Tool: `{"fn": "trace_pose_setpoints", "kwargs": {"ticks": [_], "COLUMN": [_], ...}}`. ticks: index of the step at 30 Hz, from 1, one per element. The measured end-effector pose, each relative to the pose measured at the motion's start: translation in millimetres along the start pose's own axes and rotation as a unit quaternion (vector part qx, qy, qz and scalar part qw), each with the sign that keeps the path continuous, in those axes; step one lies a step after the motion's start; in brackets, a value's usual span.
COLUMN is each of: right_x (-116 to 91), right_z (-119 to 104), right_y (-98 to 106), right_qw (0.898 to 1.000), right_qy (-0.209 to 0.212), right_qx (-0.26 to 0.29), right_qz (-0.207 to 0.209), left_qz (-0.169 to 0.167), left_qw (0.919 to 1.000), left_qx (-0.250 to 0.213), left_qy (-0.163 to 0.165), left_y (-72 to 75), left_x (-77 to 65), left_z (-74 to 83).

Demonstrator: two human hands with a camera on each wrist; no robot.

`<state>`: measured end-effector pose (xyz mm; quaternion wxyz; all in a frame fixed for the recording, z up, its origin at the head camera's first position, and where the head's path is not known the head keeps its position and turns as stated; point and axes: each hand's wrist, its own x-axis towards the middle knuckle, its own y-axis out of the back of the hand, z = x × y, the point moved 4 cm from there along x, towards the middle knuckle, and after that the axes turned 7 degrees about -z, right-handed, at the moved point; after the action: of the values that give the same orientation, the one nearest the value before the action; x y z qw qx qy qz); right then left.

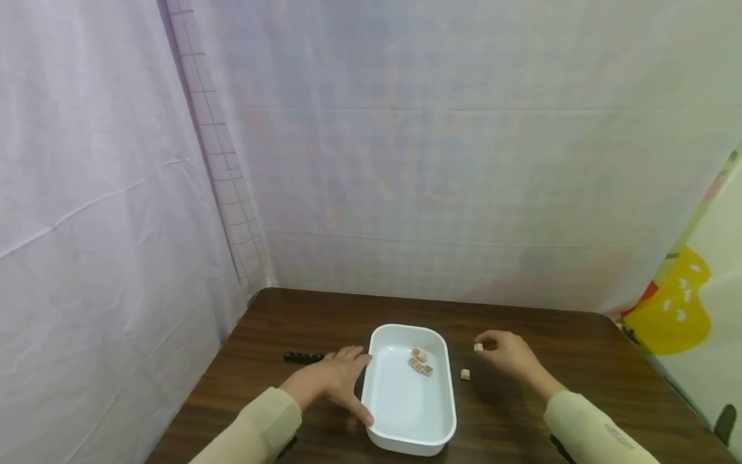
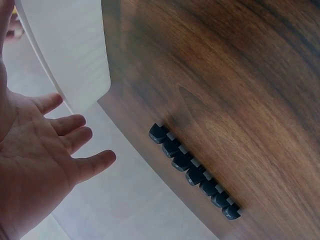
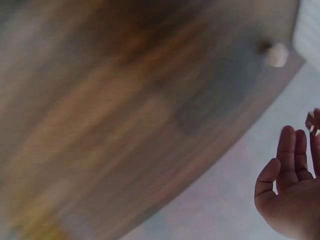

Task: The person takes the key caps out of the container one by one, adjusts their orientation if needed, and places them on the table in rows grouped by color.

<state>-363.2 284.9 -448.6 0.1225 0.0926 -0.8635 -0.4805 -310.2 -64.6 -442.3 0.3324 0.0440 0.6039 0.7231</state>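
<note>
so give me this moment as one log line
right hand: pinches beige keycap | left hand: at tray, left side | in tray: beige keycaps | beside tray: loose keycap right, black keycaps left

Tabletop (image 1: pixel 551 328): dark brown wood grain, rounded far corners.
Black row (image 2: pixel 195 176): seven small pieces side by side on the tabletop's left half, roughly parallel to its far edge.
Back cloth (image 1: pixel 435 161): whitish, creased, hanging behind the far edge.
Left cloth (image 1: pixel 116 193): white, wrinkled, along the left edge.
Gridded strip (image 1: pixel 214 135): above the far left corner.
Yellow shape (image 1: pixel 666 309): white-marked, beyond the far right corner.
</note>
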Motion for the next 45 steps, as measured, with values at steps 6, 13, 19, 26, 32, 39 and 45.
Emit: {"fn": "trace_pose_setpoints", "kwargs": {"ticks": [6,13,19,26,32,39,45], "right_x": [-12,-20,-20,-17,-15,-12,-11], "right_z": [25,31,32,32,33,33,31], "right_y": [-13,-28,-37,-43,-45,-47,-47], "right_qw": [0.999,0.999,0.999,0.998,0.998,0.998,0.998], "right_qy": [-0.01,-0.019,-0.007,-0.003,-0.013,-0.008,-0.005], "right_qx": [-0.018,-0.008,0.01,0.014,0.012,0.005,0.003], "right_qz": [-0.032,-0.044,-0.048,-0.058,-0.056,-0.058,-0.06], "left_qz": [-0.001,-0.005,-0.001,-0.001,-0.001,0.001,0.002], "left_qw": [1.0,1.0,1.0,1.0,0.9999,0.9998,0.9997], "left_qx": [0.001,0.002,0.003,0.004,0.011,0.02,0.022], "left_qy": [0.001,0.001,-0.002,0.0,0.001,-0.003,-0.003], "left_y": [-0.1,-0.8,-0.6,-0.5,-1.1,-1.9,-1.9], "left_x": [-0.2,0.3,0.1,0.4,1.6,3.3,3.2], "left_z": [-1.0,-1.4,-0.9,-0.6,-1.2,-2.3,-2.4]}}
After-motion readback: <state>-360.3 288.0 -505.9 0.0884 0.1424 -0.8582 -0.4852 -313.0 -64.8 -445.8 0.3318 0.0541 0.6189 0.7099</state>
